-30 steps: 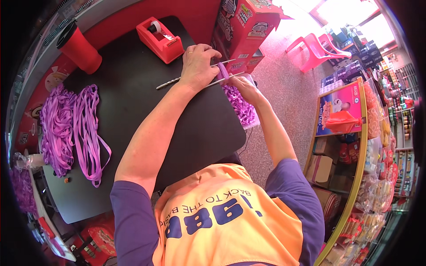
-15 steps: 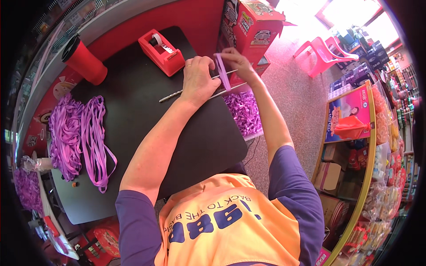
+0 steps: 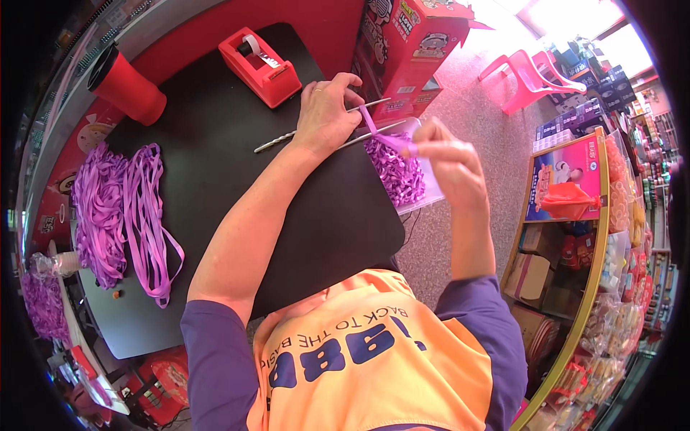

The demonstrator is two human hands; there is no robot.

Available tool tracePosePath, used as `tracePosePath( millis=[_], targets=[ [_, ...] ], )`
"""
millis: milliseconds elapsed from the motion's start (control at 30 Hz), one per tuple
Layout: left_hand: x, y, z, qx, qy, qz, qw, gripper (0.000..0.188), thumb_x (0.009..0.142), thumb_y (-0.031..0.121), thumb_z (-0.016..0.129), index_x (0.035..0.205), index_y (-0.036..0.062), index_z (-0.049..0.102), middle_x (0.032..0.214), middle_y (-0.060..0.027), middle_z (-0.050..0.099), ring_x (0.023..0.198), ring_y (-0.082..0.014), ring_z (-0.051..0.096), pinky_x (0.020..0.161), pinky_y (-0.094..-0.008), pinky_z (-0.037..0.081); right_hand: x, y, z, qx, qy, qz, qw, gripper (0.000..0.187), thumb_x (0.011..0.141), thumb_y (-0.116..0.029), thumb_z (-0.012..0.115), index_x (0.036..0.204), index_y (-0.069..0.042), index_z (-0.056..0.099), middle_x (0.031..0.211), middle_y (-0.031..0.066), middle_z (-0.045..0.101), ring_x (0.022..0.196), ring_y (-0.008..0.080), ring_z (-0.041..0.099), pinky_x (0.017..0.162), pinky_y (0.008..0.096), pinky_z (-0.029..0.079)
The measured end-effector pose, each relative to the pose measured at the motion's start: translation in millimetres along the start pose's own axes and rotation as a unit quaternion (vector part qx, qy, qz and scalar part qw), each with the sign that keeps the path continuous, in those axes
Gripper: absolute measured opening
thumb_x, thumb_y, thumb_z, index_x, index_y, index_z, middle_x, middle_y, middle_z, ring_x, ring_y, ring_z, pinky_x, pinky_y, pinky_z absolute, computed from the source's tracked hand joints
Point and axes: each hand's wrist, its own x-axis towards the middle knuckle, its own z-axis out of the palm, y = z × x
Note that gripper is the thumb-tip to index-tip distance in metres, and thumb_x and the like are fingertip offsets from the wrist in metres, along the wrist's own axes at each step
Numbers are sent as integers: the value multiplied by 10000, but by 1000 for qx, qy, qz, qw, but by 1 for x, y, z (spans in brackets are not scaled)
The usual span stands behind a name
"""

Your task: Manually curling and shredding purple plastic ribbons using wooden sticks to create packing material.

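Observation:
Closed around a pair of thin metal rods, my left hand rests at the far right edge of the black table. The rods' tips stick out past the table edge, spread apart. A purple ribbon loops over them and runs right to my right hand, whose fingers pinch its end. Below the rods, a white plastic bin holds many short purple ribbon pieces. My left palm hides the middle of the rods.
Purple ribbon bundles lie on the table's left. A red tape dispenser and a red cup stand at the back. Beyond the bin are a red carton and a pink chair. Goods shelves line the right.
My right hand has moved from beside the rod tips toward the right and nearer to me, drawing the ribbon out sideways. My left hand keeps its grip on the rods.

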Motion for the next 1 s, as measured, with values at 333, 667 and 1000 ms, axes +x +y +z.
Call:
tracePosePath(
  millis=[333,667,1000],
  targets=[
    [-1,1,0,20,5,8,1000,432,672,44,634,1099,60,573,847,-46,668,817,-227,546,867,-364,399,-126,45,46,305,199,258,895,274,863,-68,552,1109,35,617,1077,49,568,999,128,511,890,260,375],
    [0,0,1,9,5,8,1000,432,677,26,626,1105,40,571,833,-63,672,758,-207,575,750,-324,444,-118,38,50,140,166,185,958,232,849,-48,556,1049,17,654,1006,28,515,950,127,493,823,235,380],
    [0,-1,1,3,9,21,1000,432,676,20,624,1104,18,569,828,-75,673,699,-190,571,716,-319,448,-87,2,42,-97,138,121,978,210,797,-13,562,961,-22,693,894,18,469,852,125,467,742,247,389]
  ],
)
